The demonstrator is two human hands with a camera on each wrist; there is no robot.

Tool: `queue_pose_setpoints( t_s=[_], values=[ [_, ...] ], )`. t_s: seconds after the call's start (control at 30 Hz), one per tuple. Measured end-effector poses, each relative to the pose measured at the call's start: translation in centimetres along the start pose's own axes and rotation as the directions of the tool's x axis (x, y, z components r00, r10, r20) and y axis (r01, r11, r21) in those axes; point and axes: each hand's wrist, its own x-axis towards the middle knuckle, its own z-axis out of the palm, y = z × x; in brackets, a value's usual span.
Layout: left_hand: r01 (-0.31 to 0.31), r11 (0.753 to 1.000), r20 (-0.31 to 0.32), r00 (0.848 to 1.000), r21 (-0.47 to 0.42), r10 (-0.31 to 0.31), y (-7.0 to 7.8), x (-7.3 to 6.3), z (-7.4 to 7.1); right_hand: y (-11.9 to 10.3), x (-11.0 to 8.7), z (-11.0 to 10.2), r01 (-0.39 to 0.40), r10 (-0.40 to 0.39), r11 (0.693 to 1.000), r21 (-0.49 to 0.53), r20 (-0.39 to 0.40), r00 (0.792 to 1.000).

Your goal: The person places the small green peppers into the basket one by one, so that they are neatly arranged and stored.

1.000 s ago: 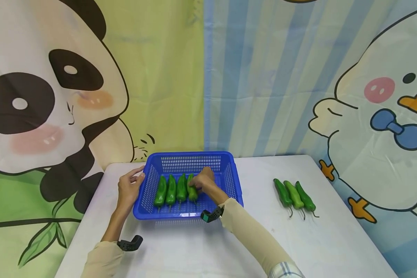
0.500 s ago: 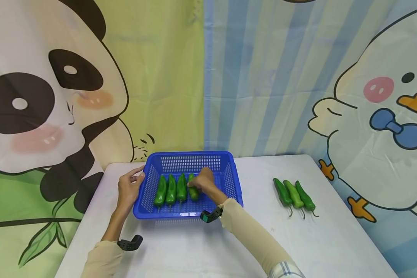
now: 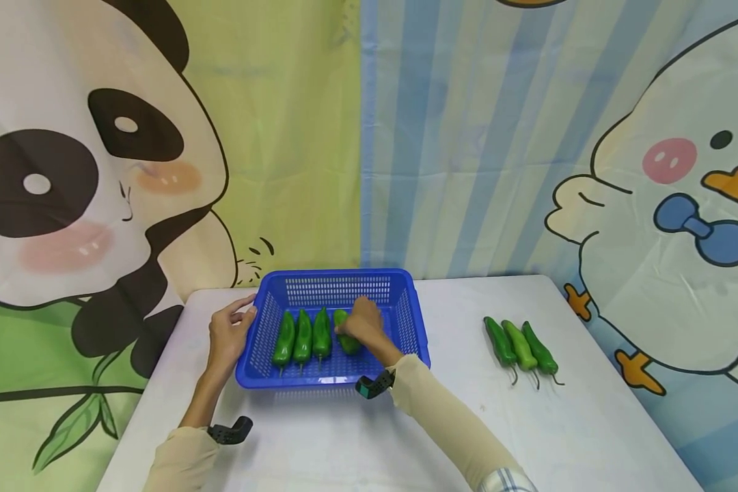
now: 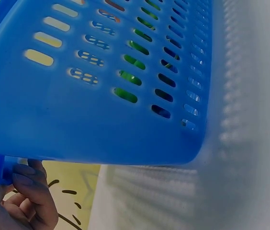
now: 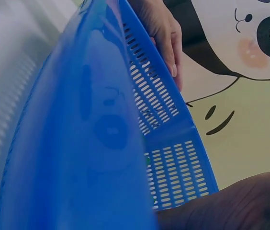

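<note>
A blue plastic basket (image 3: 332,381) with slotted walls stands on the white table. My left hand (image 3: 227,331) holds its left rim; in the left wrist view the fingers of that left hand (image 4: 34,201) curl at the rim. Inside lie three long green chili peppers side by side: the leftmost pepper (image 3: 284,339), the middle pepper (image 3: 303,336) and the right pepper (image 3: 322,335). Just right of them my right hand (image 3: 363,321) grips another green chili pepper (image 3: 348,343) low in the basket, partly covering it. The right wrist view shows mostly the basket's wall (image 5: 96,134), hiding the fingertips.
On the right of the table (image 3: 449,424) lie three more green chilies (image 3: 519,345), stems toward me. A cloth backdrop (image 3: 301,137) with cartoon animals hangs behind the table's far edge. Dark wrist cameras (image 3: 230,430) sit on both wrists.
The chili under my right hand has shifted slightly right, away from the row of three, and its lower end has turned to the right. My left hand stays at the rim.
</note>
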Motion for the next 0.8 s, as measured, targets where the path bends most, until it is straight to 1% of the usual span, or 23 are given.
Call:
queue_pose_setpoints(
  t_s=[0.13,0.23,0.3,0.4,0.53,0.6,0.67,0.8],
  values=[
    [0.001,1.000,0.001,1.000,0.009,-0.001,-0.1,0.1,0.0,0.1,0.0,-0.7,-0.009,0.009,1.000,-0.024,0.020,1.000],
    [0.000,1.000,0.003,1.000,0.011,0.000,-0.1,0.1,0.0,0.2,-0.2,-1.4,-0.008,0.008,0.999,-0.036,0.014,1.000],
    [0.001,1.000,0.001,1.000,0.011,-0.001,-0.1,0.2,0.0,0.1,-0.6,-2.2,-0.007,0.007,0.999,-0.034,0.002,1.000],
    [-0.001,1.000,0.002,1.000,0.011,0.001,-0.1,0.2,0.0,-0.6,-2.2,-4.6,-0.017,0.017,1.000,-0.009,-0.015,1.000],
    [-0.010,1.000,0.001,1.000,0.018,0.010,0.0,0.1,-0.1,-2.7,-5.8,-9.4,-0.011,0.012,0.999,0.039,-0.025,1.000],
    [-0.016,1.000,0.002,1.000,0.022,0.016,0.1,0.1,0.0,-3.4,-7.2,-11.2,0.004,-0.002,0.999,0.052,-0.041,0.999],
    [-0.017,1.000,0.001,1.000,0.021,0.017,0.1,0.0,0.0,-3.8,-8.1,-12.3,0.014,-0.011,0.998,0.062,-0.054,0.998],
    [-0.017,1.000,-0.008,1.000,0.020,0.018,0.2,0.0,0.1,-4.1,-8.6,-13.3,0.012,-0.008,0.997,0.081,-0.054,0.999]
  ],
)
